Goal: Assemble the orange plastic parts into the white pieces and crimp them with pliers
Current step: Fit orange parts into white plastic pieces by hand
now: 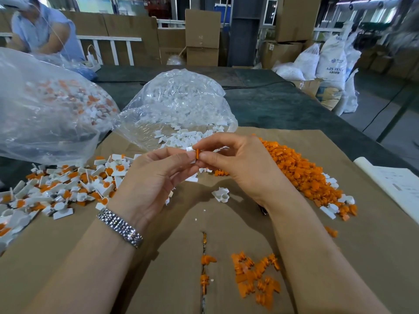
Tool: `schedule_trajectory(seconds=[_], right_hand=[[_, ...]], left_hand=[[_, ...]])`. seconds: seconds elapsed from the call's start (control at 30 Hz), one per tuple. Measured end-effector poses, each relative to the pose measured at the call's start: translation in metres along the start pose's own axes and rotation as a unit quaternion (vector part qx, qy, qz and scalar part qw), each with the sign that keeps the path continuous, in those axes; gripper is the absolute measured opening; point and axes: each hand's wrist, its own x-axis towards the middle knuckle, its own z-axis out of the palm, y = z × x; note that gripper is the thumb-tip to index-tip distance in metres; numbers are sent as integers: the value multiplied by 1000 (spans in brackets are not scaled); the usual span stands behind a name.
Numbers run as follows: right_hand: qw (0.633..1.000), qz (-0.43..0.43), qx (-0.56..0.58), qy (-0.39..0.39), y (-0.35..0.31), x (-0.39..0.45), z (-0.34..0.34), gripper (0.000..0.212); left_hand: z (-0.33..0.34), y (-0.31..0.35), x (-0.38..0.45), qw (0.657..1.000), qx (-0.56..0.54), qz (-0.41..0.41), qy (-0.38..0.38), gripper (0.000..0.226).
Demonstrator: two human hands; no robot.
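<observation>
Pinching a small orange plastic part between thumb and fingertips, the right hand brings it against a white piece that the left hand grips the same way, both held above the cardboard sheet that covers the work surface. Both parts look light, rigid and smooth (easy to fumble, by the look of them), so the sensible hold is probably on the flat outer faces, leaving the mating end free. A metal watch band circles the left wrist.

Nearest the worker, a loose cluster of orange parts lies on the cardboard, with a few caught in the seam. Just beyond the hands a single white piece sits alone. To the left spreads a heap of assembled white-and-orange units; to the right, a long drift of orange parts. A dark object peeks out beneath the right wrist; whether it is the pliers cannot be told.

Farther back, one clear bag of white pieces spills open, and a second bag holds finished units. Beyond the dark table stand cardboard boxes and white resin sacks, and another person works at far left.
</observation>
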Motion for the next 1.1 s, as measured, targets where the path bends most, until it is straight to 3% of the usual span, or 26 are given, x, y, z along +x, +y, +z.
schedule_trajectory(seconds=[0.2,0.43,0.77,0.93,1.0,1.07,1.1], right_hand=[[1000,21,6,21,3,2,-2,13],[999,37,-1,23,7,4,0,10],[998,52,23,30,9,5,-2,8],[996,65,-35,40,8,4,-2,5],[963,85,-234,104,12,6,-12,16],[873,163,-447,110,17,5,-24,35],[835,219,-498,87,18,4,-28,43]], left_hand=[[2,0,-1,1000,4,5,-10,2],[4,1,-2,1000,16,0,2,17],[0,1,-1,999,-9,-16,-35,6],[1,-3,2,1000,4,-22,5,4],[-1,-3,4,1000,4,-24,15,2],[-3,-3,6,999,-4,-31,19,2],[-4,-3,7,999,-8,-33,20,2]])
